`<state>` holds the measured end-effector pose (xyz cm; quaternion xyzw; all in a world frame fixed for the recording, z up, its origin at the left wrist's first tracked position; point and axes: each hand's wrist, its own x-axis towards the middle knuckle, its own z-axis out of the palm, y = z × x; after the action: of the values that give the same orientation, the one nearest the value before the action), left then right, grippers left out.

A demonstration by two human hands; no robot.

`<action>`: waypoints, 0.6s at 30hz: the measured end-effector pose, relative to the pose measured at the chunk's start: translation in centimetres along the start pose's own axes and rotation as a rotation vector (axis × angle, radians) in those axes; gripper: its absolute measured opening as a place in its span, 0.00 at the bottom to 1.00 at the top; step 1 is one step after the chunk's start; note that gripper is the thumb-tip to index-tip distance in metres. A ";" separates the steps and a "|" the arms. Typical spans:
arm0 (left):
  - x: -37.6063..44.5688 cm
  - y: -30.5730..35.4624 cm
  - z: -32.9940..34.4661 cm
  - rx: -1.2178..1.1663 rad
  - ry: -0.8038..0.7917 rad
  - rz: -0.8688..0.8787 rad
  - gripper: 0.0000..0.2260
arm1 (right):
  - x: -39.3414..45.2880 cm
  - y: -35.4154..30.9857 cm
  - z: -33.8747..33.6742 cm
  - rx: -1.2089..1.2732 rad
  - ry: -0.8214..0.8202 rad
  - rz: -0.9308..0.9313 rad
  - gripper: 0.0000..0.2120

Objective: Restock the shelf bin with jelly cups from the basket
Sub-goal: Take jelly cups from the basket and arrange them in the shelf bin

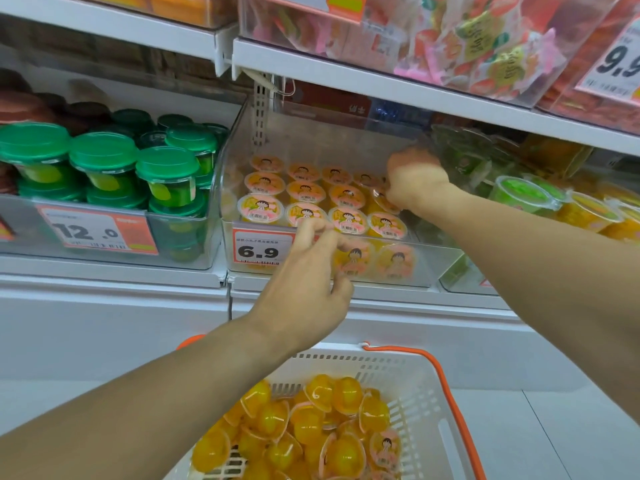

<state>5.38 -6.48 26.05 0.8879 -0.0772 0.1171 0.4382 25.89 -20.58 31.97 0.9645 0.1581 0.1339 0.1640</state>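
Right hand (414,181) pinches a tilted jelly cup (381,201) at the right edge of the clear shelf bin (429,263). Left hand (308,282) hovers at the bin's front rim, fingers loosely spread, holding nothing. White basket (420,403) of jelly cups sits below.

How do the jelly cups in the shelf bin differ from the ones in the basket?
The jelly cups in the shelf bin stand upright in neat rows, printed lids up; the jelly cups in the basket lie in a loose heap, mostly tipped, showing their orange domed bottoms. Both look like the same orange cups with the same pink cartoon lid.
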 end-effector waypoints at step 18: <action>11.4 3.5 0.9 0.515 -0.126 0.134 0.14 | -0.5 2.5 -0.7 0.069 0.095 -0.006 0.12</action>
<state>15.60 -9.67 31.31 0.9685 -0.1308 0.1061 0.1836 25.89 -22.75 33.42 0.9616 0.1734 0.1736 0.1232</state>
